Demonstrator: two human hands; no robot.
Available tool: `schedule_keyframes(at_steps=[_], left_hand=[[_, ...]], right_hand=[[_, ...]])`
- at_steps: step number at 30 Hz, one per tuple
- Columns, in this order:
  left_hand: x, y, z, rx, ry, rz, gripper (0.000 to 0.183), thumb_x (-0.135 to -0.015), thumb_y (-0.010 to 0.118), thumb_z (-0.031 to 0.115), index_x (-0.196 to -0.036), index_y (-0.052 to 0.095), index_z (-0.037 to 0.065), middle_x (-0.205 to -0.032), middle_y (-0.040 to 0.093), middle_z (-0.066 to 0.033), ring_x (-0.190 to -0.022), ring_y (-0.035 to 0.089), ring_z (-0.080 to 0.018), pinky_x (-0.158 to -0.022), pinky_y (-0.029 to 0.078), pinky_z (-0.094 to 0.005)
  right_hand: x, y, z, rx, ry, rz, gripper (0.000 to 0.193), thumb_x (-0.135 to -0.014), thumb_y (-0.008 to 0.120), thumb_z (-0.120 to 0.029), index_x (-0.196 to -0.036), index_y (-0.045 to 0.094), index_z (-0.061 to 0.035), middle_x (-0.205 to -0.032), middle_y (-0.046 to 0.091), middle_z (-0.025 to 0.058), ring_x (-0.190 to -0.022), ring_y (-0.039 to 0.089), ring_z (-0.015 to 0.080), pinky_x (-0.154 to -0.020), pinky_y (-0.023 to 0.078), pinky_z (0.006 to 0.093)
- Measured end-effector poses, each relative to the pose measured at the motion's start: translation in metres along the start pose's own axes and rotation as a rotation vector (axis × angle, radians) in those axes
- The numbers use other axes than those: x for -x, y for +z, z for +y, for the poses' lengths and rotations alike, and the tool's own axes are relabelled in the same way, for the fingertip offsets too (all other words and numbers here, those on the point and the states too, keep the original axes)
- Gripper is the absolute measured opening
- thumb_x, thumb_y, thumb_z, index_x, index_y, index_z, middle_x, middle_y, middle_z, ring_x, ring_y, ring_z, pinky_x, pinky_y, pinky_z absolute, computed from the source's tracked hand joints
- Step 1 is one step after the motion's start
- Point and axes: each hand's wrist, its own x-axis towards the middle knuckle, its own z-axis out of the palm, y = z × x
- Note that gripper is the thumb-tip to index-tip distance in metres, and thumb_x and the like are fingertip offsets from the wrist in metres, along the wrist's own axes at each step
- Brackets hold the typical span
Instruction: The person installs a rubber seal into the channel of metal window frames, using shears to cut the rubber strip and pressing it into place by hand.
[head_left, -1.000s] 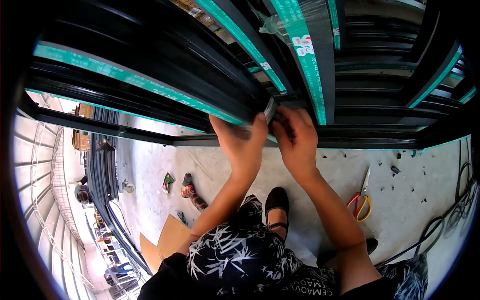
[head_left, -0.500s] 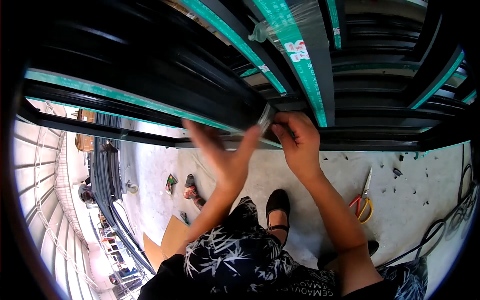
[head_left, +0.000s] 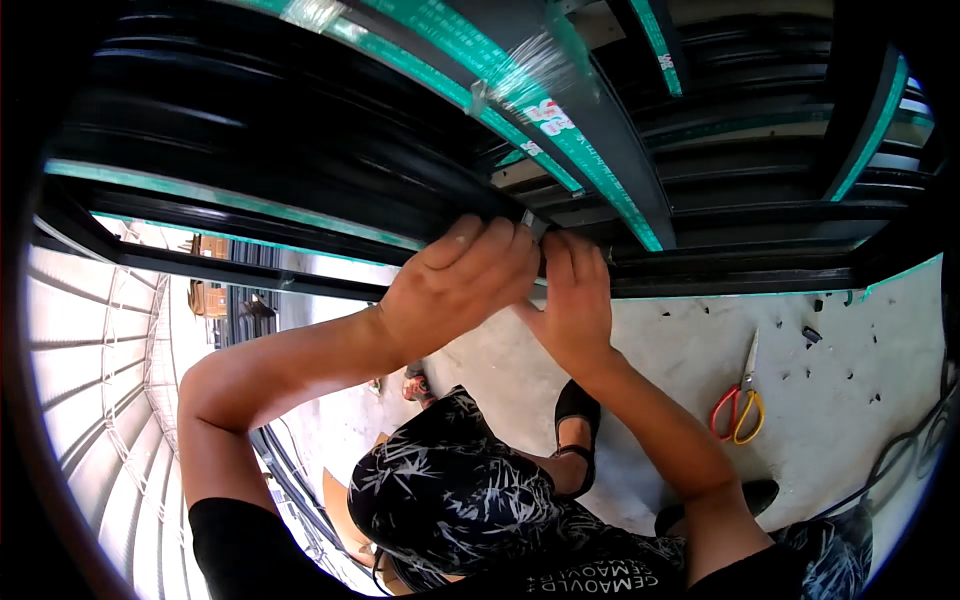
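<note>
A large black metal frame (head_left: 740,283) stands in front of me, its bars covered with green protective film (head_left: 235,203). Both my hands meet at its lower bar, where a small strip of clear tape (head_left: 536,222) shows just above the fingertips. My left hand (head_left: 465,275) is closed, fingers bent over the bar and thumb on top. Beside it, touching or nearly so, my right hand (head_left: 577,300) has its fingers curled against the same bar, its thumb toward the left hand. Whatever lies under the fingertips is hidden.
Scissors with red and yellow handles (head_left: 738,405) lie on the concrete floor (head_left: 680,345) at right, among small dark scraps (head_left: 811,335). A red and black power tool (head_left: 418,388) shows beside my knee. Black cables (head_left: 890,465) run at far right. Clear wrap (head_left: 545,65) covers an upper bar.
My left hand has come in from a spread, blurred pose and closed on the bar beside my right hand. My left elbow has swung outward. The view has shifted a little.
</note>
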Motion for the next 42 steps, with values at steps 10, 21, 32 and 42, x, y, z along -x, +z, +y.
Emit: schedule_keyframes(at_steps=[10,21,32,42], left_hand=[[-0.030,0.007,-0.002,0.044,0.092,-0.072,0.033,-0.079,0.060,0.021,-0.109,0.062,0.008,-0.094,0.058,-0.0036,-0.095,0.055,-0.0191,-0.088,0.044,-0.0312],[-0.031,0.015,0.002,0.092,0.055,-0.144,0.031,-0.075,0.060,0.021,-0.102,0.062,0.007,-0.089,0.056,-0.0016,-0.088,0.054,-0.0177,-0.080,0.045,-0.0291],[-0.022,0.025,0.004,-0.122,0.266,0.066,0.024,-0.079,0.058,0.021,-0.099,0.066,0.011,-0.103,0.058,-0.0033,-0.110,0.052,-0.0214,-0.104,0.037,-0.0356],[-0.042,0.040,0.019,-0.157,0.345,-0.066,0.019,-0.076,0.059,0.023,-0.090,0.069,0.014,-0.098,0.058,-0.0020,-0.107,0.051,-0.0205,-0.100,0.036,-0.0377]], right_hand=[[0.008,0.025,0.006,0.100,0.033,0.262,0.059,-0.059,0.083,-0.014,-0.111,0.057,-0.0035,-0.106,0.059,0.0127,-0.097,0.057,0.0325,-0.084,0.047,0.0444],[0.005,0.022,0.013,-0.073,0.056,0.137,0.051,-0.059,0.082,-0.011,-0.106,0.061,-0.0033,-0.101,0.062,0.0135,-0.093,0.059,0.0346,-0.083,0.050,0.0425],[0.021,0.020,0.011,-0.118,0.203,0.235,0.055,-0.060,0.082,-0.009,-0.110,0.060,-0.0035,-0.107,0.060,0.0146,-0.101,0.056,0.0359,-0.089,0.047,0.0436],[0.015,0.013,0.033,-0.116,0.083,0.134,0.051,-0.060,0.082,-0.018,-0.104,0.060,-0.0029,-0.103,0.061,0.0138,-0.096,0.058,0.0350,-0.085,0.051,0.0427]])
